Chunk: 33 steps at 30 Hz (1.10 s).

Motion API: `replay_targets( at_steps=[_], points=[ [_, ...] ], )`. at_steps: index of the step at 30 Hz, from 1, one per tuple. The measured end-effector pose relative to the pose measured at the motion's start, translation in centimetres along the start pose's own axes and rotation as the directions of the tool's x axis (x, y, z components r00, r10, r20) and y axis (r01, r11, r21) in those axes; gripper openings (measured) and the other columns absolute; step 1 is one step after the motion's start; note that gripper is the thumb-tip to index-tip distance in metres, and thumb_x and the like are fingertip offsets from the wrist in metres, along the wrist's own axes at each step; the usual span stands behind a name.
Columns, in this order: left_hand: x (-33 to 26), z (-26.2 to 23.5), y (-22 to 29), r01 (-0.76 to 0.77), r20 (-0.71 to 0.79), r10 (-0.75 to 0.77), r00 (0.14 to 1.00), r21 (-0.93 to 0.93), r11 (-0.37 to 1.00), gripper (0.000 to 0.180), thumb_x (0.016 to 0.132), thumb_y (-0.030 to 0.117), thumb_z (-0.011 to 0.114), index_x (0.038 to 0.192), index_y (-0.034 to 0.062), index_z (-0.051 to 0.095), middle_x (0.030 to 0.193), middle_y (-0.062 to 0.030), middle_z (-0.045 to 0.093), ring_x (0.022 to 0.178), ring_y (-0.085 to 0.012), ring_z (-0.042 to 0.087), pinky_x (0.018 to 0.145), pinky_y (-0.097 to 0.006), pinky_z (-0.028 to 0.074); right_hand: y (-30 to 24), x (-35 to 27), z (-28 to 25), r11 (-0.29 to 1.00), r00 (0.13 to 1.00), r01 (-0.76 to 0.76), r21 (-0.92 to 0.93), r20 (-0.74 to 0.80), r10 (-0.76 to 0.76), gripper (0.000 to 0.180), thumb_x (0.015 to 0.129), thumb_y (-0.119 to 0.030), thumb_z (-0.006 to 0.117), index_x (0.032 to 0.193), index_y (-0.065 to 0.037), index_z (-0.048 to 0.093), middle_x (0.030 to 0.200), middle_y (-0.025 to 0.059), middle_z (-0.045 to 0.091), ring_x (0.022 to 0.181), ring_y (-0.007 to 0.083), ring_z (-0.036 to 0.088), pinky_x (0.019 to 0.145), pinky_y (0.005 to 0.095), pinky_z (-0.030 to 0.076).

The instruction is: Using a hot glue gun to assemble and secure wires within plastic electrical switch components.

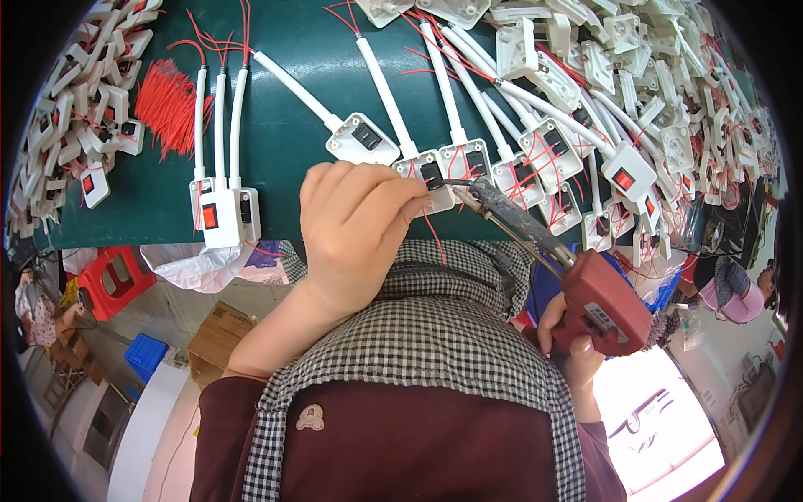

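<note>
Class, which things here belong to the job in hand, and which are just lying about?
In the job:
left hand, at a white switch housing
right hand, holding a red soldering gun
red wire pile, probably

Lying about:
red stool
blue container
cardboard box
white plastic bag

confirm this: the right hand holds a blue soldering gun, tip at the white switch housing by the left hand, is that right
Not quite: the soldering gun is dark red, not blue, as the head view shows. The right hand does hold it, tip at the white switch housing by the left hand.
</note>
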<state>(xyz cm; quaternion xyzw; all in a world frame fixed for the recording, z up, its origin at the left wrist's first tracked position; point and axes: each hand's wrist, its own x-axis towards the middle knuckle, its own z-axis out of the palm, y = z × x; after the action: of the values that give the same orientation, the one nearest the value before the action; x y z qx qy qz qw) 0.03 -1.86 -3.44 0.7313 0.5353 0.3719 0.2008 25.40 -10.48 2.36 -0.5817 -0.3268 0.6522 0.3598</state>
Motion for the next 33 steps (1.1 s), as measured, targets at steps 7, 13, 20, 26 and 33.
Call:
replay_targets(
  at_steps=[7,13,20,26,33],
  points=[
    [0.2,-1.2,0.6,-0.087,0.132,0.080,0.988,0.044,0.995,0.027,0.065,-0.005,0.058,0.091,-0.0009,0.061,0.083,-0.0082,0.056,0.071,-0.0231,0.055,0.061,-0.032,0.046,-0.1,0.1,-0.2,1.000,1.000,0.009,-0.010,0.015,-0.009,0.074,0.076,-0.055,0.067,0.114,0.005,0.047,0.080,0.0094,0.055,0.053,0.0137,0.048,0.050,0.0253,0.039],
    [0.5,-1.2,1.2,-0.043,0.058,0.040,0.998,0.047,0.998,0.027,0.062,-0.002,0.066,0.087,0.0024,0.060,0.086,-0.0063,0.058,0.079,-0.0235,0.057,0.065,-0.033,0.047,0.3,-0.1,-0.5,1.000,0.999,-0.013,0.006,0.040,0.012,0.076,0.076,-0.055,0.066,0.119,0.003,0.045,0.085,0.0104,0.055,0.055,0.0137,0.049,0.051,0.0253,0.039],
    [0.7,0.7,0.4,-0.065,0.004,0.065,0.998,0.054,0.996,0.022,0.063,-0.007,0.067,0.081,0.0017,0.059,0.089,-0.0090,0.063,0.087,-0.0261,0.060,0.073,-0.034,0.048,0.0,0.0,-0.2,1.000,0.999,-0.011,0.010,0.033,0.011,0.077,0.077,-0.055,0.066,0.121,0.004,0.043,0.086,0.0107,0.056,0.056,0.0138,0.049,0.052,0.0254,0.039],
    [0.4,1.0,-0.1,-0.065,-0.025,0.066,0.998,0.046,0.997,0.025,0.060,-0.002,0.069,0.081,0.0050,0.057,0.089,-0.0049,0.063,0.090,-0.0222,0.058,0.075,-0.034,0.046,-0.3,0.2,0.0,0.999,0.999,-0.038,0.001,0.031,0.038,0.075,0.076,-0.057,0.065,0.116,0.004,0.046,0.085,0.0102,0.056,0.056,0.0132,0.049,0.053,0.0252,0.038],
    [0.6,0.8,0.0,-0.079,-0.022,0.080,0.997,0.049,0.996,0.024,0.060,-0.002,0.068,0.080,0.0051,0.057,0.089,-0.0046,0.063,0.089,-0.0217,0.058,0.075,-0.034,0.044,-0.6,0.4,0.1,0.998,0.997,-0.065,-0.026,0.027,0.066,0.074,0.075,-0.059,0.065,0.110,0.004,0.049,0.083,0.0088,0.056,0.056,0.0125,0.049,0.053,0.0251,0.039]
  ],
)
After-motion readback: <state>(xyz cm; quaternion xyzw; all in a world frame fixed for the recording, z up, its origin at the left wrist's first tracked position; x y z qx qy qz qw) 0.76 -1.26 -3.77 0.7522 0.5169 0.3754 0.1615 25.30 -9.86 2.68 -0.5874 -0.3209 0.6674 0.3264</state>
